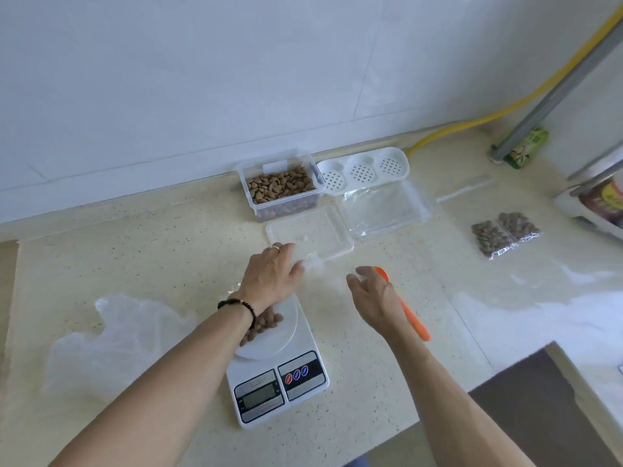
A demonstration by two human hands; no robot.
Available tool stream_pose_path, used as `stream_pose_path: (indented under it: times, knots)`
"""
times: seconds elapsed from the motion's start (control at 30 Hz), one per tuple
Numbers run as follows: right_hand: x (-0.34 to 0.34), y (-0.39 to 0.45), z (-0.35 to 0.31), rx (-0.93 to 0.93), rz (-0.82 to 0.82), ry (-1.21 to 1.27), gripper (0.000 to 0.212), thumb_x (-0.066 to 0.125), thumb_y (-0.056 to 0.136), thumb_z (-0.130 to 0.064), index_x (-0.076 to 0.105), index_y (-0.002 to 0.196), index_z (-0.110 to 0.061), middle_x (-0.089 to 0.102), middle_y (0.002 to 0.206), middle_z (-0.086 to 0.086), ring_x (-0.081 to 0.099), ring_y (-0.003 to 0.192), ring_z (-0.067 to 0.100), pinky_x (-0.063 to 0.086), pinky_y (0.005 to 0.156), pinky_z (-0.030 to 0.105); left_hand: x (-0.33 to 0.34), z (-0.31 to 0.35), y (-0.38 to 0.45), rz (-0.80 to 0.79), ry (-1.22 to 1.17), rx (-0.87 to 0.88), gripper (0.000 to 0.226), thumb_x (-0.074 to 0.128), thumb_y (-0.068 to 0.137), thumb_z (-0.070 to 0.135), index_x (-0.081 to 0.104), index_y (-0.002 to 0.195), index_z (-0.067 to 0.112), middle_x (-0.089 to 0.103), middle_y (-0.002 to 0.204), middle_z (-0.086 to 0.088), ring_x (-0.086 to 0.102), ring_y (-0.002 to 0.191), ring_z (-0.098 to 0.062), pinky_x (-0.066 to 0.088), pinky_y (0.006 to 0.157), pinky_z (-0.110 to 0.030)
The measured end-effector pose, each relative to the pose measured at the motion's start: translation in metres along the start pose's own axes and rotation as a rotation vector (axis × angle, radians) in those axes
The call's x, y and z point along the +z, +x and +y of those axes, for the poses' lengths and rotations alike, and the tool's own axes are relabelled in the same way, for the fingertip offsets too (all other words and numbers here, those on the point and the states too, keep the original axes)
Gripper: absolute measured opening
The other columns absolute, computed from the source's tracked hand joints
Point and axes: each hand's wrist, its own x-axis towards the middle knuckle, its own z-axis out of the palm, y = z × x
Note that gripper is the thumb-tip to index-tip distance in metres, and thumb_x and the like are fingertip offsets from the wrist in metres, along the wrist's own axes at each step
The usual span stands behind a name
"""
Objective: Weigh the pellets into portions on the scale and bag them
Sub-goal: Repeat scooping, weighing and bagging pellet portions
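Note:
A white digital scale (277, 382) stands at the counter's front, with a white dish (279, 332) on it holding brown pellets (266, 323). My left hand (269, 276) reaches over the dish and pinches a small clear bag (313, 263), which is blurred. To the right, my right hand (372, 293) hovers with relaxed fingers over an orange spoon (416, 323) lying on the counter. By the wall stands a clear tub (281, 190) of pellets. Two filled bags (505, 232) lie at the right.
A clear lid (312, 232) and a stack of clear bags (384, 210) lie behind my hands. A white perforated tray (364, 170) sits by the wall. A crumpled plastic sheet (111, 338) lies at the left. The counter edge drops off at the front right.

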Motion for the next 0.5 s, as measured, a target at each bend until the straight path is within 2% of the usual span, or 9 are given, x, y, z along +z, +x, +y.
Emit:
stream_pose_path:
  times: [0.07,0.17,0.27,0.37,0.5]
  knots:
    - [0.001,0.0,0.002,0.09,-0.082,0.191,0.048,0.053,0.094,-0.041,0.048,0.134,-0.015,0.069,0.111,0.008,0.068,0.096,0.024,0.055,0.081,0.036,-0.001,0.008,0.013,-0.101,-0.148,-0.096,0.043,0.039,0.099,0.036,0.05,0.132,0.011,0.057,0.129,-0.01,0.054,0.117,-0.029,0.042,0.098,-0.042]
    - [0.002,-0.002,-0.001,0.146,-0.197,0.379,0.041,0.065,0.091,-0.018,0.051,0.128,-0.008,0.071,0.098,0.012,0.07,0.077,0.016,0.054,0.065,0.024,-0.001,0.011,0.023,-0.133,-0.351,-0.173,0.031,0.046,0.094,0.031,0.063,0.107,0.008,0.068,0.104,-0.009,0.062,0.098,-0.027,0.049,0.085,-0.04]
    - [0.002,-0.002,-0.008,0.108,-0.236,0.403,0.037,0.067,0.088,-0.004,0.056,0.123,-0.005,0.072,0.098,0.018,0.068,0.072,0.014,0.055,0.066,0.024,-0.008,0.011,0.022,-0.098,-0.457,-0.162,0.024,0.054,0.091,0.032,0.066,0.091,0.011,0.067,0.082,-0.003,0.063,0.081,-0.022,0.049,0.073,-0.034]
    - [-0.003,-0.001,-0.02,0.046,-0.238,0.463,0.03,0.068,0.087,-0.005,0.062,0.117,-0.006,0.074,0.093,0.014,0.069,0.074,0.016,0.057,0.07,0.027,-0.026,0.007,0.012,0.005,-0.509,-0.135,0.023,0.06,0.088,0.034,0.066,0.085,0.012,0.067,0.077,0.001,0.063,0.073,-0.017,0.05,0.069,-0.032]
    - [-0.015,-0.005,-0.048,-0.065,-0.231,0.571,0.014,0.067,0.089,-0.009,0.068,0.102,-0.003,0.073,0.085,0.008,0.065,0.071,0.015,0.055,0.066,0.024,-0.065,0.0,-0.007,0.101,-0.676,-0.119,0.032,0.06,0.092,0.029,0.06,0.079,0.0,0.058,0.065,-0.001,0.058,0.058,-0.013,0.049,0.064,-0.031]
